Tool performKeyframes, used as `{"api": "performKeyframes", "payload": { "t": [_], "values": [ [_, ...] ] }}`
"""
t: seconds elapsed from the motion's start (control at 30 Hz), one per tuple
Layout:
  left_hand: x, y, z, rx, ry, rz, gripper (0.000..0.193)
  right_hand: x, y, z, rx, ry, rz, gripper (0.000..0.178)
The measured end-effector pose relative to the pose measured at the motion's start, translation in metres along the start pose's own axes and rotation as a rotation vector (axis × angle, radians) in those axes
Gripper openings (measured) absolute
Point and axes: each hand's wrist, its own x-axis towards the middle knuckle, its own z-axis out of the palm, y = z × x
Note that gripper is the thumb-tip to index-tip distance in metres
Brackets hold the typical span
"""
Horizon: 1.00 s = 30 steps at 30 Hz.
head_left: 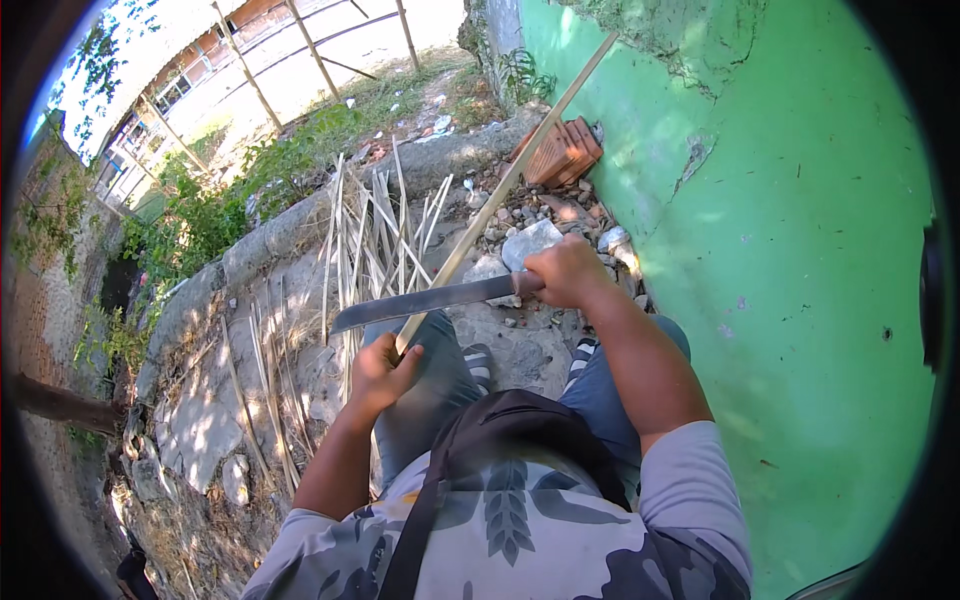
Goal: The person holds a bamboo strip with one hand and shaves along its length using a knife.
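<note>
A long, pale bamboo strip [507, 184] slants away from me toward the green wall, and my left hand [382, 375] is closed round its near end. My right hand [570, 272] grips the handle of a machete [428, 304]. Its dark, broad blade points left and crosses over the strip just beyond my left fingers. Whether the edge touches the strip or only passes above it, I cannot tell. Past the blade, a loose heap of split bamboo strips [372, 235] lies on the ground.
On my right stands a green wall [800, 250] with peeling patches. Stacked clay tiles [563, 152] lean near its foot, with rubble and a grey stone [530, 243] nearer me. A low concrete ledge [290, 228] runs beyond the heap. More thin strips [270, 380] lie at left.
</note>
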Motion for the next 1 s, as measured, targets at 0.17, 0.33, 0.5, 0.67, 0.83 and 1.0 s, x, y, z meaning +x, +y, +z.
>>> {"api": "performKeyframes", "payload": {
  "t": [0.17, 0.33, 0.5, 0.67, 0.83, 1.0],
  "values": [
    [0.001, -0.013, 0.007, -0.008, 0.063, 0.007, 0.036, 0.006, 0.012, -0.003, 0.069, -0.106, 0.299, 0.022],
    [0.004, -0.006, 0.003, -0.038, 0.028, -0.049, 0.037, 0.001, 0.016, -0.004, 0.141, -0.117, 0.404, 0.030],
    [0.007, 0.001, 0.002, 0.049, 0.010, -0.025, 0.037, 0.000, 0.008, -0.013, 0.075, -0.151, 0.383, 0.024],
    [0.006, -0.006, 0.005, 0.065, 0.010, -0.012, 0.035, 0.010, -0.007, -0.008, -0.046, -0.139, 0.128, 0.017],
    [0.001, -0.005, 0.006, 0.051, 0.052, 0.029, 0.033, 0.012, 0.008, 0.003, -0.036, -0.082, 0.139, 0.018],
    [0.003, -0.001, 0.002, 0.000, 0.013, -0.084, 0.034, 0.009, 0.025, 0.003, 0.146, 0.020, 0.376, 0.024]
  ]
}}
